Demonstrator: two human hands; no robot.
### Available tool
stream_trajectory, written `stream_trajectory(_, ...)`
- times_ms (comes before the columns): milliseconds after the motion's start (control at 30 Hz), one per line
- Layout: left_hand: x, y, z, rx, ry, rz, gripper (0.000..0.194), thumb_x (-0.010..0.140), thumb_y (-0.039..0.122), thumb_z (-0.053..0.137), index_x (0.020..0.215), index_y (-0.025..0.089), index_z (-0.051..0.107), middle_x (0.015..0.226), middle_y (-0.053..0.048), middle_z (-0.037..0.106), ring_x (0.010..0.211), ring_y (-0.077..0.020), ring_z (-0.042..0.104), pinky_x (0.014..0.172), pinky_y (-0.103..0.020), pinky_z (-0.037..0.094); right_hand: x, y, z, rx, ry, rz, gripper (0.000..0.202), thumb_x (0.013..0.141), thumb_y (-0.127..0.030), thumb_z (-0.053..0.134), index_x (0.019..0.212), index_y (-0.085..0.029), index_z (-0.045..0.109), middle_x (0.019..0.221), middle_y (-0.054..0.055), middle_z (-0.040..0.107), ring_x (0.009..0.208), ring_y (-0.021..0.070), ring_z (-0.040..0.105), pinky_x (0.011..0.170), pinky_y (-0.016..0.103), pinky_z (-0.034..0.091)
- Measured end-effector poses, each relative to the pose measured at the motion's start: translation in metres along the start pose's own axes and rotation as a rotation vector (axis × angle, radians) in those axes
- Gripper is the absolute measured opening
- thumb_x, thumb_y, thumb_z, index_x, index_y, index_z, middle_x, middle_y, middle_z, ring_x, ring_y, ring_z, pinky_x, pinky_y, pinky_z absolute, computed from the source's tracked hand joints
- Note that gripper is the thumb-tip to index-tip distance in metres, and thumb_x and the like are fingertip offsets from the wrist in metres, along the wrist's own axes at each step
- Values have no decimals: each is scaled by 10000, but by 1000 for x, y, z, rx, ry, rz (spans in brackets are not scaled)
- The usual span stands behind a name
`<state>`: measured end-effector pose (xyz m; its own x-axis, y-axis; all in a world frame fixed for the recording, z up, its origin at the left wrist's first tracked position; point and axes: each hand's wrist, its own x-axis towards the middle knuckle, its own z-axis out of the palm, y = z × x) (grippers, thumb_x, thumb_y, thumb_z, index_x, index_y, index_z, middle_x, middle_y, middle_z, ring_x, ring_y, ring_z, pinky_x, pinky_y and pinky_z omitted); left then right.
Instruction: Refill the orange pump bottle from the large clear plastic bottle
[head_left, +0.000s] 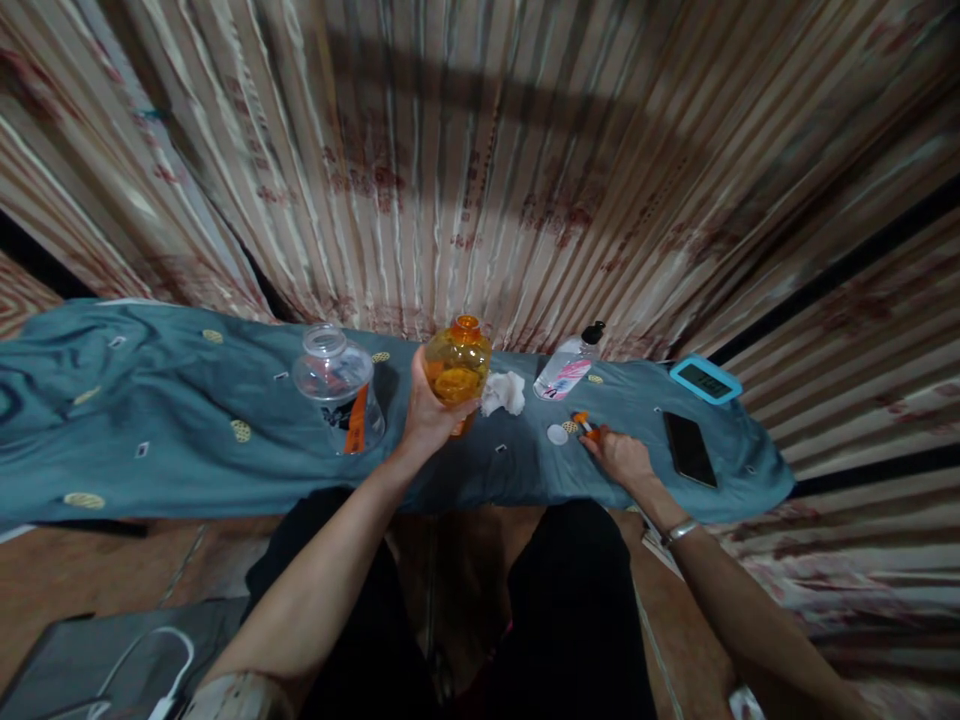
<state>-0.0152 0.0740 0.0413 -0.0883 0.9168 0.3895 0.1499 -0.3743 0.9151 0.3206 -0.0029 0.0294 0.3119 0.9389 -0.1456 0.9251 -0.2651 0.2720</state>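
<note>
Head view:
- Centre: your left hand [433, 412] clamps an open, rounded, clear amber bottle [459, 362]; tilting could spill contents.
- Right of centre: your right hand [624, 458] pinches a small orange-and-white piece [586, 423]; slack fingers could drop it.

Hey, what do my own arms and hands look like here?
Your left hand and right hand are both ungloved. A silver-coloured band circles the right wrist; no sleeve shows on that forearm. The left arm has a pale sleeve edge or wrap, too dim to tell which.
</note>
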Motion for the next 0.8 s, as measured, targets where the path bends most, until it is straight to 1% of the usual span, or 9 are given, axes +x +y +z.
stream_trajectory(133,1,-6,-5,1,-2,1,1281,532,475,993,1566,256,269,1523,-159,530,1425,-357,544,1232,-553,412,0,0,2,33,45,20,440,1009,-510,621,1276,-161,619,1161,82,662,991,188,671,887,401,590)
stream_trajectory(233,0,-6,-8,-4,-6,-6,1272,541,477,988,1565,251,269,1517,-162,537,1417,-353,555,1223,-546,424,-4,1,1,72,107,12,450,1006,-511,625,1286,-159,615,1172,88,660,1005,195,671,897,410,589)
stream_trajectory(300,0,-4,-9,-15,-5,-13,1264,536,459,991,1558,244,279,1519,-164,537,1420,-351,555,1223,-539,427,-7,-2,-2,117,165,-28,433,1005,-493,632,1285,-163,617,1200,92,654,1050,207,665,927,429,582)
stream_trajectory(367,0,-2,-9,-25,-8,-22,1251,534,442,992,1550,241,291,1524,-163,537,1424,-347,552,1225,-533,427,-8,-11,-5,186,223,-112,417,1005,-463,639,1299,-168,614,1239,94,645,1098,219,655,957,448,574)
stream_trajectory(467,2,1,-9,-21,6,-42,1260,513,425,998,1544,225,302,1526,-173,535,1435,-354,541,1232,-533,419,0,-42,-9,319,279,-274,415,1003,-432,648,1329,-181,603,1304,100,626,1141,226,646,975,453,572)
stream_trajectory(567,3,3,-8,-3,29,-56,1266,514,421,997,1552,218,301,1529,-178,532,1438,-357,537,1238,-534,410,23,-84,-15,439,300,-367,412,1003,-430,649,1334,-190,604,1320,100,620,1143,224,644,977,450,572)
stream_trajectory(633,3,4,-9,2,33,-50,1256,530,416,992,1560,238,296,1541,-166,525,1442,-350,534,1240,-529,411,45,-109,-21,503,307,-370,418,1000,-434,652,1337,-191,602,1334,103,613,1154,228,639,984,456,568)
stream_trajectory(700,3,4,-11,-3,34,-44,1253,536,405,991,1566,255,292,1556,-158,514,1449,-344,530,1239,-525,417,67,-127,-29,558,303,-339,437,994,-436,660,1348,-189,594,1359,108,599,1185,242,627,1000,474,560)
stream_trajectory(800,2,5,-14,-14,32,-55,1241,548,397,988,1566,250,293,1560,-162,514,1455,-343,527,1248,-529,412,92,-140,-37,630,256,-278,434,989,-441,666,1334,-186,601,1349,107,602,1177,241,628,995,472,560)
